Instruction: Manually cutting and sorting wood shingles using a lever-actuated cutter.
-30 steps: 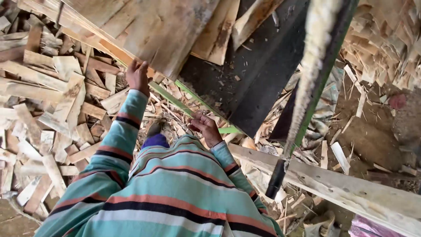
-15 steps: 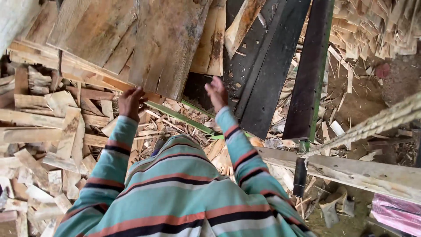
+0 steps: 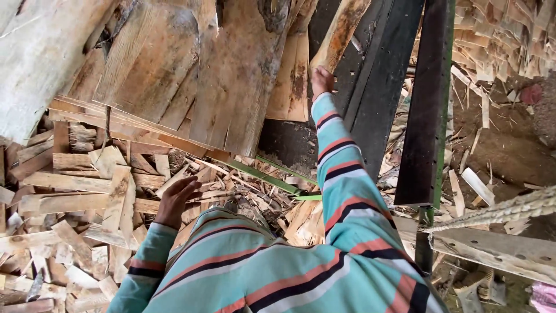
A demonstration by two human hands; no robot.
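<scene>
My right hand (image 3: 321, 81) reaches far forward in a striped teal sleeve. It grips the lower end of a narrow bark-edged wood slab (image 3: 341, 29) that leans against dark planks (image 3: 382, 87). Its fingers curl under the slab's end. My left hand (image 3: 176, 200) hangs lower at the left, fingers loosely apart and holding nothing. It is just above a heap of short wood offcuts (image 3: 87, 197). Broad rough slabs (image 3: 231, 75) are stacked overhead between the two hands.
A dark upright board with a green edge (image 3: 428, 110) stands to the right. A thick twisted rope (image 3: 509, 208) crosses a pale beam (image 3: 498, 249) at lower right. Wood scraps (image 3: 498, 46) cover the dirt ground at upper right. A green strip (image 3: 272, 177) lies under the slabs.
My right hand has stretched forward from near my chest to the narrow slab. My left hand has dropped from the stacked slabs' edge down toward the offcuts.
</scene>
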